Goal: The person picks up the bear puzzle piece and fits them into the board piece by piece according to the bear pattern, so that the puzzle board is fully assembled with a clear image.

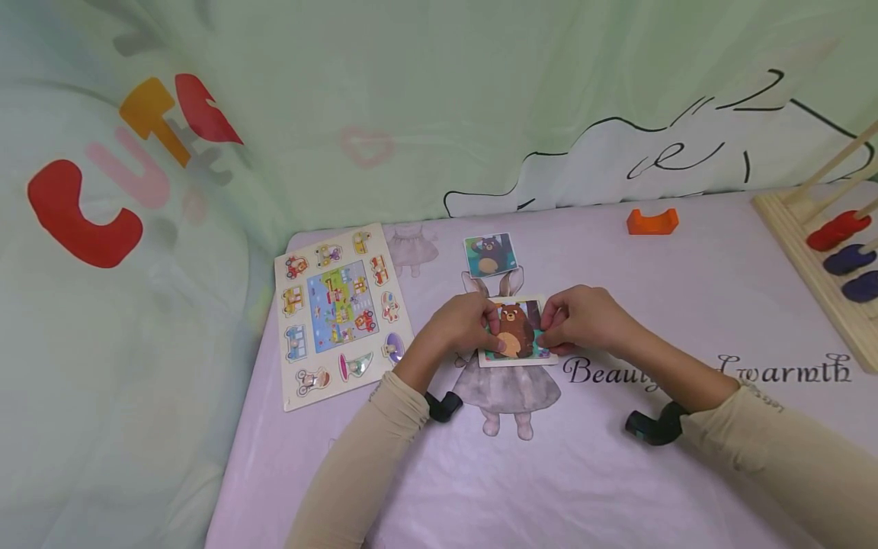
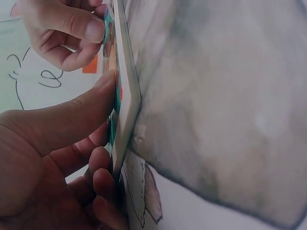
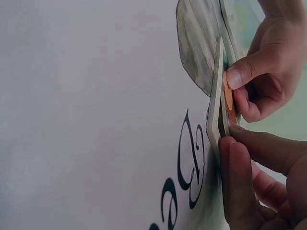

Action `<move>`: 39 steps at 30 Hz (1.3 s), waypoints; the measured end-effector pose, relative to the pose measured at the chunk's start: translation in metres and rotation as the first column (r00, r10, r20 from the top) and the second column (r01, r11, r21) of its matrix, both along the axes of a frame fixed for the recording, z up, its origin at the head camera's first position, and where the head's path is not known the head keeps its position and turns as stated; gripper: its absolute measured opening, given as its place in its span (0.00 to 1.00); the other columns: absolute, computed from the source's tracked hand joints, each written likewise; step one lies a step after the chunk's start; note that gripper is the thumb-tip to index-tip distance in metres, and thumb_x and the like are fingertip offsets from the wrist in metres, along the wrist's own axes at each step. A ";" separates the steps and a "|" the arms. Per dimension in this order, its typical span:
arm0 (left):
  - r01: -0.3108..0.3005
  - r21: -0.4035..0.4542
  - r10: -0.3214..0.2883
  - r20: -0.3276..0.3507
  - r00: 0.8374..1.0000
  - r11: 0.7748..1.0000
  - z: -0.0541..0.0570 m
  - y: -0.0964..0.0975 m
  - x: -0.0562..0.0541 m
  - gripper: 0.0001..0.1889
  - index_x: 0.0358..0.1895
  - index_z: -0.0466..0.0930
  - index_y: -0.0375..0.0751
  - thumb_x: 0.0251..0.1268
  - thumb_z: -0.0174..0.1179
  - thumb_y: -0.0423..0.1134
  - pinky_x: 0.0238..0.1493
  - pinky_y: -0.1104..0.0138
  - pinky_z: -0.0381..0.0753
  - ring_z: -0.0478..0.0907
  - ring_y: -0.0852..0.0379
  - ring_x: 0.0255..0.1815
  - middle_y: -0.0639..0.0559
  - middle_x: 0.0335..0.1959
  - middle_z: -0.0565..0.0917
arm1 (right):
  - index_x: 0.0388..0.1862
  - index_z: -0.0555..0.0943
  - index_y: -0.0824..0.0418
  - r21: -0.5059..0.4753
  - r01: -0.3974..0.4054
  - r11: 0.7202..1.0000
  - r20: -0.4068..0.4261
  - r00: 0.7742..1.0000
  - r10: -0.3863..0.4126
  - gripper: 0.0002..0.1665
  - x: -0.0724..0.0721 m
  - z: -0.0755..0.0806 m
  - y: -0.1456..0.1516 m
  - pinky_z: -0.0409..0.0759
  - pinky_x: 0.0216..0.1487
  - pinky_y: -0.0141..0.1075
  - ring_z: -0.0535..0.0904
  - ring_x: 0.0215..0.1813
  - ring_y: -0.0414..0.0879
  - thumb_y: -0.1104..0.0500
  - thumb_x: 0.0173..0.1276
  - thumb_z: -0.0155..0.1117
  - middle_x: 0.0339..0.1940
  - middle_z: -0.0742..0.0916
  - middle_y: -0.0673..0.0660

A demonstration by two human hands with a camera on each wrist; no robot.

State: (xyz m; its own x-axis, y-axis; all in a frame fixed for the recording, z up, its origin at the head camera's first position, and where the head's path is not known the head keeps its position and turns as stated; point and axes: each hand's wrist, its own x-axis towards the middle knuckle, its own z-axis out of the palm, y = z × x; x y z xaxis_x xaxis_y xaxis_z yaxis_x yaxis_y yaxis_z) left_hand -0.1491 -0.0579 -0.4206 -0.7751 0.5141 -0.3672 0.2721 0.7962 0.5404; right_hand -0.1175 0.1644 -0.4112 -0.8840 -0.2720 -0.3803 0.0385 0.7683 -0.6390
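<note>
A small square bear puzzle [image 1: 521,328] in a pale wooden tray [image 1: 514,363] lies on the table before me. My left hand [image 1: 466,326] is at its left side, thumb on the bear's belly and fingers curled, pinching a brown-orange puzzle piece [image 3: 228,96]. At the right edge my right hand [image 1: 583,320] pinches a teal-edged puzzle piece [image 2: 108,28] between thumb and fingers. Both pieces stand slightly raised over the tray in the wrist views. Just behind lies a bear picture card [image 1: 490,255], face up and untouched.
To the left lies a wooden vehicle peg board [image 1: 286,381]. An orange block [image 1: 652,222] sits near the back edge, and a wooden bead frame [image 1: 809,267] stands at the far right. Curtain-like fabric [image 1: 384,99] rises behind the table.
</note>
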 end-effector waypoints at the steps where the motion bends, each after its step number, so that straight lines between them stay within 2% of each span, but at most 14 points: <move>1: 0.001 0.000 -0.001 -0.001 1.000 1.000 -0.001 0.000 0.000 0.13 0.30 0.82 0.48 0.54 0.78 0.45 0.31 0.69 0.67 0.71 0.59 0.29 0.57 0.23 0.74 | 0.32 0.84 0.59 0.005 -0.003 1.000 -0.005 1.000 0.003 0.13 0.000 0.000 0.000 0.73 0.33 0.37 0.77 0.27 0.44 0.55 0.57 0.80 0.20 0.84 0.50; 7: -0.001 0.000 0.001 -0.002 1.000 1.000 0.000 0.000 0.000 0.13 0.30 0.82 0.48 0.54 0.78 0.45 0.31 0.70 0.67 0.71 0.59 0.29 0.57 0.22 0.74 | 0.32 0.83 0.58 0.018 -0.014 1.000 -0.019 1.000 0.015 0.13 0.000 0.000 0.000 0.73 0.33 0.37 0.78 0.25 0.43 0.54 0.57 0.80 0.19 0.84 0.49; 15: -0.008 0.019 0.007 0.028 1.000 1.000 0.004 0.000 0.001 0.11 0.30 0.83 0.46 0.55 0.77 0.44 0.32 0.70 0.68 0.72 0.59 0.30 0.57 0.24 0.76 | 0.32 0.82 0.59 -0.015 -0.024 1.000 -0.015 1.000 0.024 0.14 0.000 -0.004 0.002 0.75 0.33 0.37 0.79 0.24 0.43 0.55 0.58 0.79 0.19 0.83 0.50; 18: -0.033 0.031 0.032 0.031 0.999 0.999 0.004 0.003 0.002 0.13 0.26 0.81 0.46 0.57 0.75 0.46 0.28 0.71 0.68 0.72 0.60 0.27 0.58 0.22 0.76 | 0.33 0.81 0.59 -0.026 -0.026 0.999 0.002 1.000 0.026 0.14 -0.001 -0.005 0.004 0.75 0.33 0.36 0.79 0.24 0.43 0.55 0.59 0.79 0.20 0.83 0.51; 20: -0.070 0.021 0.069 0.029 0.997 0.997 0.004 0.006 0.004 0.19 0.21 0.77 0.46 0.58 0.74 0.51 0.23 0.71 0.65 0.70 0.61 0.23 0.59 0.19 0.73 | 0.34 0.81 0.59 -0.030 -0.027 0.999 0.019 0.999 0.027 0.14 -0.001 -0.005 0.005 0.76 0.32 0.35 0.79 0.24 0.43 0.55 0.59 0.79 0.21 0.84 0.51; 25: -0.152 -0.053 0.151 -0.027 0.988 0.987 0.003 0.017 0.009 0.28 0.15 0.70 0.48 0.56 0.72 0.62 0.17 0.69 0.61 0.67 0.61 0.19 0.59 0.14 0.67 | 0.36 0.81 0.59 -0.044 -0.036 0.998 0.051 0.998 0.038 0.13 -0.003 -0.005 0.007 0.77 0.33 0.35 0.80 0.25 0.44 0.55 0.60 0.78 0.22 0.84 0.51; 32: -0.176 -0.148 0.167 -0.074 0.983 0.973 0.006 0.024 0.013 0.24 0.22 0.79 0.47 0.55 0.72 0.64 0.19 0.67 0.68 0.72 0.59 0.23 0.56 0.22 0.76 | 0.39 0.81 0.59 -0.071 -0.059 0.996 0.084 0.994 0.064 0.14 -0.003 -0.004 0.010 0.78 0.34 0.36 0.79 0.30 0.46 0.58 0.60 0.77 0.26 0.83 0.52; 39: -0.188 -0.175 0.177 -0.077 0.981 0.966 0.006 0.027 0.014 0.24 0.27 0.82 0.45 0.55 0.72 0.64 0.19 0.66 0.70 0.74 0.58 0.25 0.54 0.26 0.79 | 0.39 0.82 0.59 -0.070 -0.075 0.995 0.073 0.994 0.081 0.14 -0.003 -0.005 0.009 0.76 0.33 0.35 0.77 0.32 0.46 0.58 0.58 0.78 0.26 0.82 0.52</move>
State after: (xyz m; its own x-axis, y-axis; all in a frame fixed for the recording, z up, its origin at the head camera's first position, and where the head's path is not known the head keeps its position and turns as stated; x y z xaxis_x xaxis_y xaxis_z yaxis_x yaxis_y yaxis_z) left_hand -0.1354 -0.0313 -0.4141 -0.8733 0.2913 -0.3904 0.1407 0.9182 0.3702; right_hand -0.1207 0.1738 -0.4163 -0.8283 -0.3662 -0.4241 0.0305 0.7263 -0.6867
